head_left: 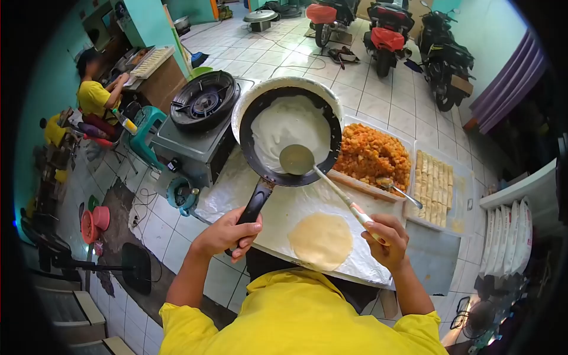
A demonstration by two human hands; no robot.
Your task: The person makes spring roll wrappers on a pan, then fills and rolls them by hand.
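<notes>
Left hand (228, 234): I have it wrapped around the black handle of the pan (290, 136), which sits at 12 o'clock from it.
Right hand (386, 239): closed on the ladle (297, 158) handle; the bowl rests at 11 o'clock, inside the pan.
Batter (290, 127): spread white across the pan.
Crepe (321, 239): flat between my hands.
Filling tray (371, 157): 3 o'clock of the pan.

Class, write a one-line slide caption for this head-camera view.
Left hand holds a black pan of white batter while right hand spreads it with a ladle.
</notes>
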